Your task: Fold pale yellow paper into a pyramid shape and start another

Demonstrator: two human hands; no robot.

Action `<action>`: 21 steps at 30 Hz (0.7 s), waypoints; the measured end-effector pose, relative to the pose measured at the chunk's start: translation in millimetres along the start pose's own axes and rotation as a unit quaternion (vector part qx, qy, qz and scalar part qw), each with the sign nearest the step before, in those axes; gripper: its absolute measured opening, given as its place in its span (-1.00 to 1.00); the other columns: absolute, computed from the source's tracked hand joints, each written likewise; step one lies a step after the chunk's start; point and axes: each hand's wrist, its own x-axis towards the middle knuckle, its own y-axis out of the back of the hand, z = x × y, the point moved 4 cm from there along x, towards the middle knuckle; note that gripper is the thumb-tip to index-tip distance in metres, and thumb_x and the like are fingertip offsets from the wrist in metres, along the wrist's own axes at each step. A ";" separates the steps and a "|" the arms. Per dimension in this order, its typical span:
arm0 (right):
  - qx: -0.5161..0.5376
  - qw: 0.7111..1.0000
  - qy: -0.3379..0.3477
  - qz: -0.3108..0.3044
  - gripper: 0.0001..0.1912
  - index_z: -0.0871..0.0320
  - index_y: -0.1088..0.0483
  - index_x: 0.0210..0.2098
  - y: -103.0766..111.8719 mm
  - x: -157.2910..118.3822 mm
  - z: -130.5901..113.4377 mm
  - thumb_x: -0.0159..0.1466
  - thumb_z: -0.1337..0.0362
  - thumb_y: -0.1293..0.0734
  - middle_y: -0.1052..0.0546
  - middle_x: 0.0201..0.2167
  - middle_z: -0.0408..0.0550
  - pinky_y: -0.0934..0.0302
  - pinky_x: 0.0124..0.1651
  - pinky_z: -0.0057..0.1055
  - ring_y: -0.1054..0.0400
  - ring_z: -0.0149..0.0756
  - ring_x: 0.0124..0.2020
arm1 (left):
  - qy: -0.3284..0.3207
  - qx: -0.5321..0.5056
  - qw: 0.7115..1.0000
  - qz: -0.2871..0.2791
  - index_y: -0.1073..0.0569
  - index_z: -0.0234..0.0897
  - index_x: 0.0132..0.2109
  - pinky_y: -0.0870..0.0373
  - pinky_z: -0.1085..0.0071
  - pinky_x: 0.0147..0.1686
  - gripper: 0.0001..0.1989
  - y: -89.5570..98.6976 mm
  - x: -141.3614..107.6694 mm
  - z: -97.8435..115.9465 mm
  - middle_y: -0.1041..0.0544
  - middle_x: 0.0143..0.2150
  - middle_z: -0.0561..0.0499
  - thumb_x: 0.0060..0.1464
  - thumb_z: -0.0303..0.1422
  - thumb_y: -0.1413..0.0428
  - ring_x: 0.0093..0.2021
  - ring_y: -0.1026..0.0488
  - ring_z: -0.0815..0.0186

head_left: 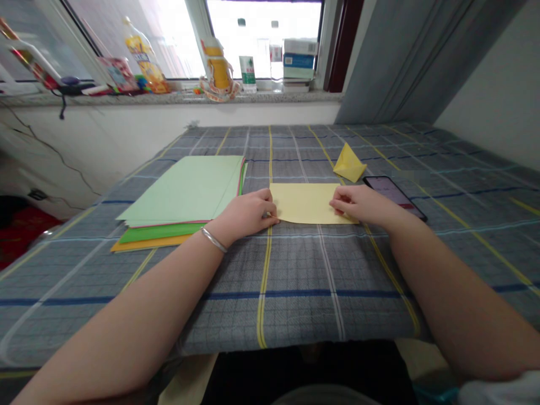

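Note:
A pale yellow sheet of paper [304, 203] lies on the checked tablecloth in front of me, a wide rectangle with its near edge slightly bowed. My left hand [256, 211], with a silver bangle at the wrist, pinches its near left corner between thumb and finger. At the right end, my right hand [352, 202] rests on the sheet with its fingers curled together; whether it grips the paper's edge is hidden. Beyond that hand stands a folded yellow paper shape [350, 163], pointed at the top.
A stack of coloured paper [189, 188], light green uppermost, lies left of my left hand. A phone [394, 197] is partly behind my right forearm. Bottles, a yellow flask [218, 70] and boxes [298, 62] line the windowsill [169, 98]. The table's near edge borders my lap.

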 end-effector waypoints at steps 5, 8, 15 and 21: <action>-0.087 0.993 -0.079 -0.004 -0.58 0.10 -0.31 -0.60 2.4 1.8 23.0 0.28 0.01 -0.20 -0.50 -0.55 -0.08 -0.04 -0.47 -0.36 -0.31 -0.29 -0.51 | -0.006 -0.029 0.999 -0.017 -0.55 -0.22 -0.26 -0.36 0.42 -0.27 -0.78 -0.9 -0.9 -1.7 -0.44 -0.15 0.00 0.17 -0.21 -0.08 -0.27 -0.44 0.33; -0.095 0.987 -0.128 0.005 -0.70 0.09 -0.36 -0.52 -0.7 4.5 37.2 0.21 0.04 -0.28 -0.54 -0.48 -0.07 -0.06 -0.48 -0.37 -0.35 -0.28 -0.48 | 0.005 -0.033 0.999 -0.016 -0.52 -0.21 -0.14 -0.37 0.40 -0.21 -0.78 -0.1 -1.4 -3.7 -0.44 -0.11 -0.02 0.15 -0.23 -0.08 -0.23 -0.45 0.29; -0.098 0.973 -0.201 0.053 -0.59 0.15 -0.45 -0.14 -4.2 6.7 43.4 0.20 -0.03 -0.30 -0.59 -0.22 0.13 -0.21 -0.34 -0.29 -0.47 -0.07 -0.27 | 0.059 0.018 0.998 -0.026 -0.38 -0.20 0.20 -0.32 0.18 0.00 -0.45 -3.3 -4.0 -10.6 -0.44 -0.02 -0.15 0.13 -0.07 -0.07 -0.05 -0.43 0.08; -0.088 0.978 -0.183 0.046 -0.53 0.16 -0.44 -0.07 -7.7 9.9 47.7 0.19 -0.06 -0.30 -0.59 -0.21 0.11 -0.23 -0.33 -0.32 -0.47 -0.11 -0.28 | 0.065 0.003 0.996 -0.052 -0.46 -0.15 0.14 -0.34 0.26 -0.04 -0.51 -1.5 -3.9 -12.4 -0.52 -0.05 -0.11 0.13 -0.07 -0.07 -0.07 -0.46 0.12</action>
